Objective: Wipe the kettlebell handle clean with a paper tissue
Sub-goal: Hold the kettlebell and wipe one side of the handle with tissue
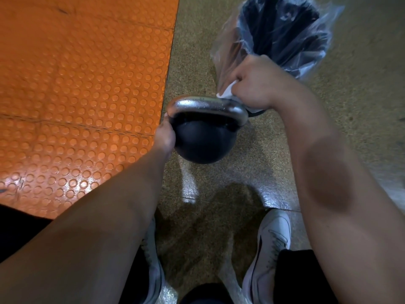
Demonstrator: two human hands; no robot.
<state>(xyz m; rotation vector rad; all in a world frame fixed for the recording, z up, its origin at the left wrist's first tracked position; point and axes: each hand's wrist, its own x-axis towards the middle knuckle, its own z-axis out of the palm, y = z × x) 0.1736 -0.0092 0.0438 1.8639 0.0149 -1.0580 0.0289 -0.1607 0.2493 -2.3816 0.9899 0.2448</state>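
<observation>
Your arms: bare, no sleeves. Your shoes (268, 249): white, dark side stripe, laced. Your legwear (293, 275): black.

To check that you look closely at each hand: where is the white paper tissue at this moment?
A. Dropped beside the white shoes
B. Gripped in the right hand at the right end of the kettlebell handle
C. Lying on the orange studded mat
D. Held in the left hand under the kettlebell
B: the paper tissue pokes out of the closed right hand at the right end of the shiny kettlebell handle, while the left hand steadies the kettlebell's left side.
</observation>
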